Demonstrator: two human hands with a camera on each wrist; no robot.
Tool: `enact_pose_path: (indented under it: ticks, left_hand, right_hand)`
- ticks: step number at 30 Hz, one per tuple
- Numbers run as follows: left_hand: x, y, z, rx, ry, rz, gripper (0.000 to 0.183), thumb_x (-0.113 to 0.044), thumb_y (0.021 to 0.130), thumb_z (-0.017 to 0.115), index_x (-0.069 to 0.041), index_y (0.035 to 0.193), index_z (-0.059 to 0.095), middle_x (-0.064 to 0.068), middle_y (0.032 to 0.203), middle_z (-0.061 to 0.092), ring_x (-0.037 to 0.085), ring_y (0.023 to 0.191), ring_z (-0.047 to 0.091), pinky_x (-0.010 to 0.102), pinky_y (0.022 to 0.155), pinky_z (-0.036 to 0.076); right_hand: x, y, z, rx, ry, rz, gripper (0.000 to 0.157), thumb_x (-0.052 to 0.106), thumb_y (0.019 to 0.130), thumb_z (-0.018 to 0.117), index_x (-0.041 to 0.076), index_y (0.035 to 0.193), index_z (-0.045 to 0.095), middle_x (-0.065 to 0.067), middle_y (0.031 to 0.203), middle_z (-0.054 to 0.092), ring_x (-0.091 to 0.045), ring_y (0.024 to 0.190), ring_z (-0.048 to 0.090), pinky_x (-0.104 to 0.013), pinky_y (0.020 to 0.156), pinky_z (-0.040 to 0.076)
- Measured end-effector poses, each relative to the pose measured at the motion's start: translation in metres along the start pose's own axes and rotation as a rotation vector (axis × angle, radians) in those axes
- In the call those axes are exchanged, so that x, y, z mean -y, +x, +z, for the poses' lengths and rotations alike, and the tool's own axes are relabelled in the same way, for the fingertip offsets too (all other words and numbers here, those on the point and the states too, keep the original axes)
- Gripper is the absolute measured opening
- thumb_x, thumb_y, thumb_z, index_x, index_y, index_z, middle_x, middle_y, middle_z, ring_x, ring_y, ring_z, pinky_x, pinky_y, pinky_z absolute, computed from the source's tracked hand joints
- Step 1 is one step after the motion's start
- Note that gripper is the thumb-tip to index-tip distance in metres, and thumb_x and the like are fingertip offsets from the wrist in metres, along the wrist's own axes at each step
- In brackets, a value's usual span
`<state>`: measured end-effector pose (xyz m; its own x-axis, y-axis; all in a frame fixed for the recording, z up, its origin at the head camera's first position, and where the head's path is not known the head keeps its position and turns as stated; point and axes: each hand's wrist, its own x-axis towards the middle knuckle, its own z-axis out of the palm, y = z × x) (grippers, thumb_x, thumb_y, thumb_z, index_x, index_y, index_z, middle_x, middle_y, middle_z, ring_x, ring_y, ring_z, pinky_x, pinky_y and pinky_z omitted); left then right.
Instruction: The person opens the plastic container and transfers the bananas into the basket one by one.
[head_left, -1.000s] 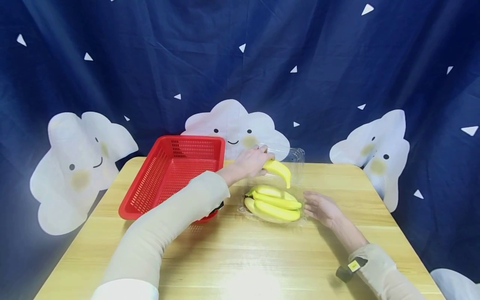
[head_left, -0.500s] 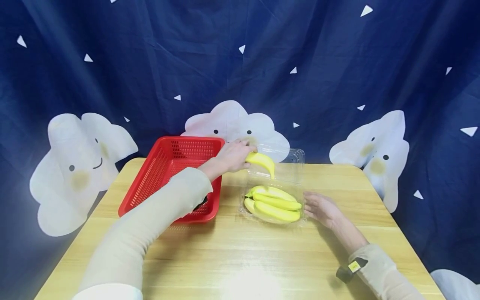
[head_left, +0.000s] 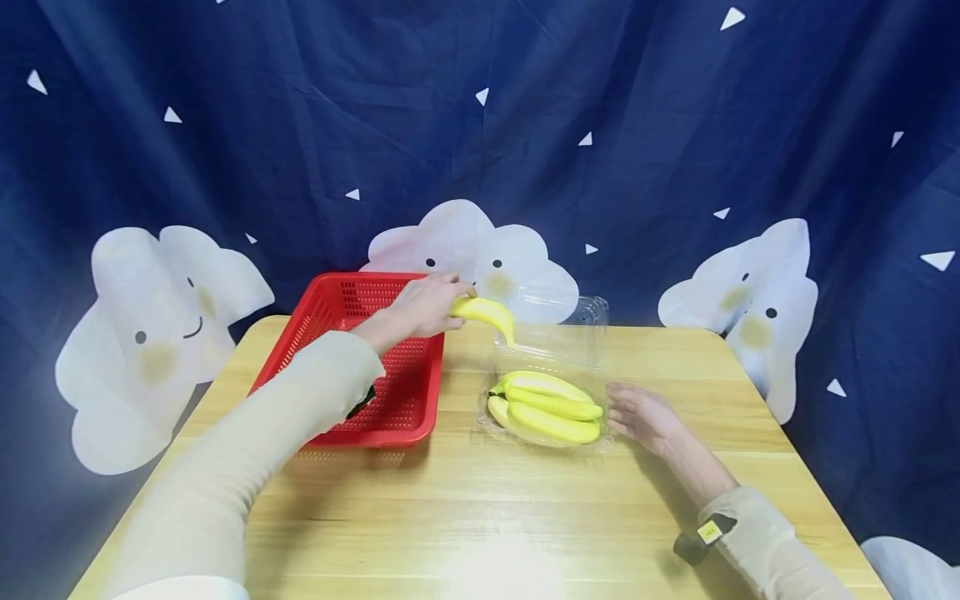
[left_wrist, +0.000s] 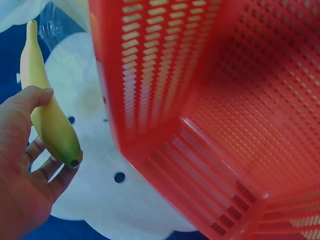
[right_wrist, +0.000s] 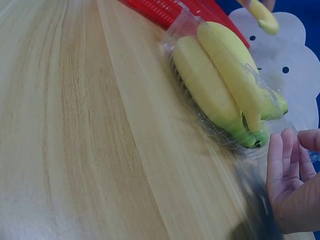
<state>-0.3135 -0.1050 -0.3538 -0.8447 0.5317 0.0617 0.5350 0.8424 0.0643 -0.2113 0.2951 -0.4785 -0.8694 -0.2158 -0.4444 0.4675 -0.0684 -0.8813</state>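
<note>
One curved yellow banana with a green, dark-tipped end (left_wrist: 54, 117) hangs in the air just outside the red perforated plastic basket (head_left: 426, 387), between it and the raised clear plastic lid (head_left: 555, 340). The left hand (head_left: 420, 308) grips it near the green end, thumb across the top and fingers beneath, leaving the narrow stem end free. The right hand (head_left: 649, 421) has its fingers loosely extended at the side of the clear plastic container (right_wrist: 215, 131) on the pale wooden tabletop (head_left: 570, 521); whether they touch the plastic I cannot tell.

At least three more yellow bananas (head_left: 555, 406) lie packed together in the container. Each probably handles as light and fairly firm, with a smooth skin that could slip under a fingertip pinch and, if real fruit, bruise under hard pressure; the thick middle looks the safest hold. The container seems thin and flexible, likely to slide unless steadied at its rim.

No brand is readable. The black wrist device with a small yellow label (head_left: 708, 532) carries marks too small to read.
</note>
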Motion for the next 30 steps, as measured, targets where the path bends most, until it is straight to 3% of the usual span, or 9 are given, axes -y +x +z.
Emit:
enact_pose_path:
  ticks: [6, 12, 16, 26, 30]
  left_hand:
    - [0.024, -0.015, -0.001, -0.022, -0.036, -0.028, 0.047, -0.03, 0.093, 0.076, -0.021, 0.138, 0.066, 0.008, 0.131, 0.062, 0.028, 0.112, 0.06, 0.05, 0.088, 0.058]
    - [0.035, -0.029, 0.002, -0.02, -0.06, -0.083, 0.045, -0.028, 0.092, 0.076, -0.02, 0.136, 0.067, 0.009, 0.115, 0.058, 0.026, 0.097, 0.058, 0.042, 0.079, 0.053]
    - [0.04, -0.033, 0.004, -0.019, -0.064, -0.088, 0.046, -0.028, 0.092, 0.076, -0.019, 0.136, 0.066, 0.008, 0.11, 0.056, 0.024, 0.091, 0.056, 0.039, 0.073, 0.05]
    - [0.061, -0.041, 0.004, -0.005, -0.053, -0.141, 0.049, -0.027, 0.091, 0.078, -0.019, 0.137, 0.064, 0.009, 0.11, 0.058, 0.025, 0.092, 0.057, 0.042, 0.077, 0.052]
    - [0.071, -0.044, 0.004, 0.002, -0.046, -0.174, 0.05, -0.029, 0.091, 0.078, -0.019, 0.138, 0.062, 0.011, 0.12, 0.06, 0.028, 0.099, 0.059, 0.047, 0.084, 0.056]
  right_hand:
    - [0.0, 0.0, 0.002, -0.009, -0.002, 0.003, 0.06, 0.021, 0.109, 0.054, 0.0, 0.16, 0.03, 0.007, 0.111, 0.064, -0.006, 0.095, 0.065, -0.022, 0.089, 0.059]
    - [0.0, 0.001, 0.002, -0.015, 0.018, 0.002, 0.052, 0.018, 0.109, 0.054, 0.001, 0.155, 0.037, 0.009, 0.103, 0.066, -0.005, 0.088, 0.065, -0.021, 0.086, 0.059]
    - [0.0, 0.0, 0.001, -0.006, 0.005, -0.001, 0.058, 0.02, 0.11, 0.053, -0.002, 0.158, 0.031, 0.009, 0.104, 0.065, -0.004, 0.089, 0.065, -0.021, 0.087, 0.059]
    - [0.001, 0.0, -0.001, -0.019, -0.023, 0.0, 0.064, 0.021, 0.11, 0.053, -0.003, 0.162, 0.026, 0.006, 0.11, 0.063, -0.006, 0.092, 0.065, -0.022, 0.089, 0.059]
    - [0.001, 0.0, 0.0, -0.008, -0.019, -0.002, 0.065, 0.021, 0.11, 0.053, -0.003, 0.162, 0.023, 0.007, 0.108, 0.064, -0.006, 0.091, 0.065, -0.022, 0.088, 0.059]
